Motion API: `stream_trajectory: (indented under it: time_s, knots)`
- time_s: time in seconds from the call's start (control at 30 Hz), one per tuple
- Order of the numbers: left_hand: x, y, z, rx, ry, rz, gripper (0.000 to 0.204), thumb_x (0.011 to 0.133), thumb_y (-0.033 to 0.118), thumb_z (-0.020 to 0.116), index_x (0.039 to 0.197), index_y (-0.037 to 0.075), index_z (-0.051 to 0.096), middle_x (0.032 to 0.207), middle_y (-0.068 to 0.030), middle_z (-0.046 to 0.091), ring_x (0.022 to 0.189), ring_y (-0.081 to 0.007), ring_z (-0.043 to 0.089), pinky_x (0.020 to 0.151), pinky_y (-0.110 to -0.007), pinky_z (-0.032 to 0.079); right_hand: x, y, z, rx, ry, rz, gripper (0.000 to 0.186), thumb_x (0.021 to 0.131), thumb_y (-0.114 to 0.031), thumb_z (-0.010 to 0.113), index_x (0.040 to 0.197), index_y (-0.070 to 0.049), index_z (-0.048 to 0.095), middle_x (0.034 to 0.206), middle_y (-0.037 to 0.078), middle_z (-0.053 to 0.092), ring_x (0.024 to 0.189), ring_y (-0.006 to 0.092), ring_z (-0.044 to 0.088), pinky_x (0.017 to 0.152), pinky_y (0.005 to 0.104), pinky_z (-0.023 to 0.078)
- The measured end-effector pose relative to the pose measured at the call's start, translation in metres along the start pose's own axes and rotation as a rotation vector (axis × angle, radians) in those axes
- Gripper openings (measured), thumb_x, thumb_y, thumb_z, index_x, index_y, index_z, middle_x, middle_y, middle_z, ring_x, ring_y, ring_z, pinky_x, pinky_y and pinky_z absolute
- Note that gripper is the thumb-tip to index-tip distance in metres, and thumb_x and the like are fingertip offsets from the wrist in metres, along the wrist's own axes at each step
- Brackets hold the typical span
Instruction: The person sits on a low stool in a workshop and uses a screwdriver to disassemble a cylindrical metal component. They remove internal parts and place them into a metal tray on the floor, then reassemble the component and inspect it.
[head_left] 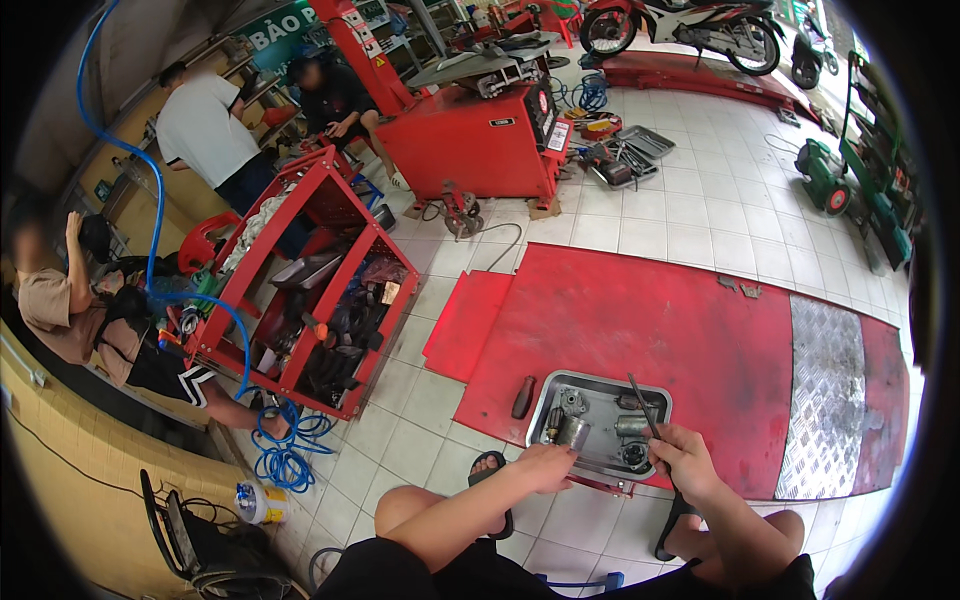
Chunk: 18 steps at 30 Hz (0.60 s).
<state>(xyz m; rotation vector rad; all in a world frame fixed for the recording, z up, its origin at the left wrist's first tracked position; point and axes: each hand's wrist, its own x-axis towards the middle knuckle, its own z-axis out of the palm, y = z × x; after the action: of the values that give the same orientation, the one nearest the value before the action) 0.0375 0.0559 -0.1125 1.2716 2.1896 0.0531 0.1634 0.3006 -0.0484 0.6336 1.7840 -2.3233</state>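
A: Right hand, quick?

B: Right hand (684, 458) was closed round a thin dark tool (642, 400); its free end slanted up over the right side of the metal tray (600, 400).

A: Left?

B: Left hand (546, 468) was at the tray's near-left corner, just beside a silver cylinder (573, 432); poor view of the fingertips, so I couldn't tell whether they gripped anything.

A: Tray and contents?

B: From where I stood, the tray sat by the near edge of a red platform (620, 310); silver cylinder in its left half, a round metal housing (573, 402) behind that; second cylinder (632, 425) on the right, with a dark round piece (635, 456) in front; a dark handle (523, 397) lay just left of the tray.

A: Surroundings?

B: Patterned metal plate (826, 400) on the platform's right; loaded red cart (345, 290) off to the left, blue hose (290, 450) coiled on the floor near it; person in a white shirt (210, 130) stood behind the cart; motorbike (690, 30) at the back.
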Motion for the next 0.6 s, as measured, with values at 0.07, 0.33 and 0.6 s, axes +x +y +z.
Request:
stream_trajectory:
  time_s: [0.07,0.33,0.6]
  knots:
    - [-0.001,0.001,-0.001,0.000,-0.034,-0.001,0.042,0.084,0.030,0.074,0.110,0.000,0.060,0.110,-0.0164,0.062,0.106,-0.0360,0.064,0.088,-0.047,0.053,-0.003,0.000,0.001,0.044,0.057,0.015,0.028,0.097,-0.003,0.054,0.124,0.003,0.054,0.077,0.006,0.060,0.059,0.0092,0.048,0.054,0.0231,0.038]
    - [-0.004,-0.003,0.003,0.003,-0.025,0.033,0.043,0.084,0.032,0.074,0.109,-0.001,0.060,0.111,-0.0171,0.062,0.104,-0.0371,0.064,0.088,-0.048,0.053,-0.001,0.003,-0.004,-0.001,0.043,0.003,0.035,0.098,-0.002,0.050,0.133,-0.001,0.045,0.081,0.009,0.064,0.061,0.0104,0.053,0.056,0.0250,0.042]
    - [-0.006,0.001,-0.014,0.017,-0.062,0.015,0.047,0.087,0.039,0.068,0.117,0.004,0.061,0.120,-0.0175,0.063,0.108,-0.0368,0.064,0.089,-0.049,0.053,0.005,0.018,-0.011,-0.070,0.032,-0.012,0.054,0.097,-0.006,0.054,0.147,-0.003,0.033,0.090,0.010,0.069,0.065,0.0109,0.058,0.058,0.0258,0.047]
